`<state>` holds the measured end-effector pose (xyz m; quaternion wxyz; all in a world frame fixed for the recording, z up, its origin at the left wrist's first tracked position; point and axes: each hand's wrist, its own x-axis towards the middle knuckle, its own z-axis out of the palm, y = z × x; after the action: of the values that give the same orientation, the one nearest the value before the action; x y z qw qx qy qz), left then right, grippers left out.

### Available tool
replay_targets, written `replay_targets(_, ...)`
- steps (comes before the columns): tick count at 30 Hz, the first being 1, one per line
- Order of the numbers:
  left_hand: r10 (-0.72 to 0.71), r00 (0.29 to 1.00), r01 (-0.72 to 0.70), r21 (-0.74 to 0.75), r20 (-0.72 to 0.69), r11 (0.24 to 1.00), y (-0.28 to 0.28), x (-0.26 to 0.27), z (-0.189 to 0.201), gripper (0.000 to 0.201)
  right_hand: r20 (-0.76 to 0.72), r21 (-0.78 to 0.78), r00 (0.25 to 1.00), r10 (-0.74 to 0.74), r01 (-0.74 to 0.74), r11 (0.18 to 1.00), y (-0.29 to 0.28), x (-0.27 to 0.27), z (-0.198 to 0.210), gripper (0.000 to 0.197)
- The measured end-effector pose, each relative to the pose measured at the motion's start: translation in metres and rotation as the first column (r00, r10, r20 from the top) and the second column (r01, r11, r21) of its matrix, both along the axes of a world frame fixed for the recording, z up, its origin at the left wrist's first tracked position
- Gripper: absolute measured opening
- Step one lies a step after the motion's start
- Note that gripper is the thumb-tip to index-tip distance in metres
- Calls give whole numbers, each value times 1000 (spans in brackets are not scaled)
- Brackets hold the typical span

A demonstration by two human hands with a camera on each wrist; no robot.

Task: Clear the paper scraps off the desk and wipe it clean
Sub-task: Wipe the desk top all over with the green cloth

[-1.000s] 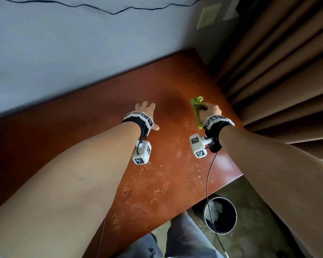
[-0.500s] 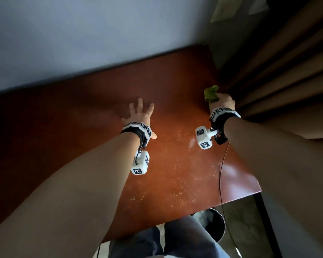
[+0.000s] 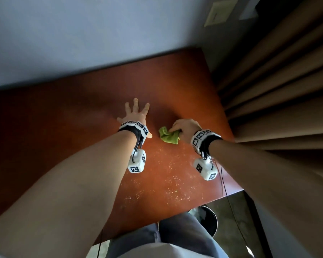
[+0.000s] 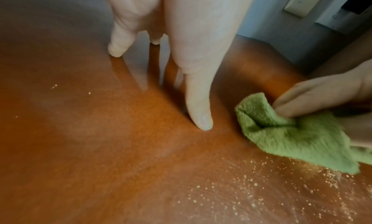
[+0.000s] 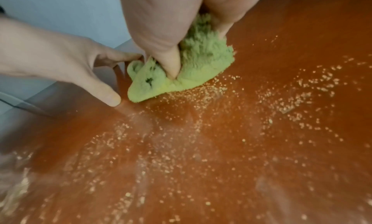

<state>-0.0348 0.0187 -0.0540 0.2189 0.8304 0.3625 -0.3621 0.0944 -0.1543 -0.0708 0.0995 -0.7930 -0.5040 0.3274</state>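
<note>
My right hand (image 3: 185, 126) grips a bunched green cloth (image 3: 168, 136) and presses it onto the reddish-brown desk (image 3: 73, 127), right of centre. The cloth (image 5: 181, 71) lies at the far edge of a field of fine pale crumbs (image 5: 201, 132). My left hand (image 3: 135, 113) rests flat on the desk with its fingers spread, just left of the cloth. Its thumb (image 4: 198, 109) touches the wood a short gap from the cloth (image 4: 286, 136). Crumbs (image 3: 168, 179) spread over the near right part of the desk.
A grey wall (image 3: 82, 43) runs along the desk's far edge, with a beige switch plate (image 3: 219, 13). Brown curtains (image 3: 287, 90) hang close on the right. A dark round bin (image 3: 207, 220) stands on the floor beyond the near right corner, beside my knees (image 3: 166, 237).
My right hand has brought the cloth from the desk's far right edge down leftward to beside my left thumb. The left hand stays flat on the desk. The head camera shifted.
</note>
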Motion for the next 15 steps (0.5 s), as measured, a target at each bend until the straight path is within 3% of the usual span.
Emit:
replay_targets(2,-2,1000,2,0,3,1000,0,0,0,131,-9,31,977,-211,211,977,-2,8,3,45)
replay_targets(5,-13,1000,13,4,6,1000,0,-1,-3,130,48,117,811,-583,575,810,-5,32,11,41)
replay_targets(7,-13,1000,13,4,15,1000,0,-2,-5,130,87,114,733,-675,666,737,-8,47,10,45)
replay_targets(10,-9,1000,9,5,27,1000,0,-2,-6,128,92,67,747,-659,655,752,-4,44,1,48)
replay_targets(15,-27,999,26,8,31,1000,-1,-2,-7,128,109,16,908,-404,405,914,3,-2,0,50)
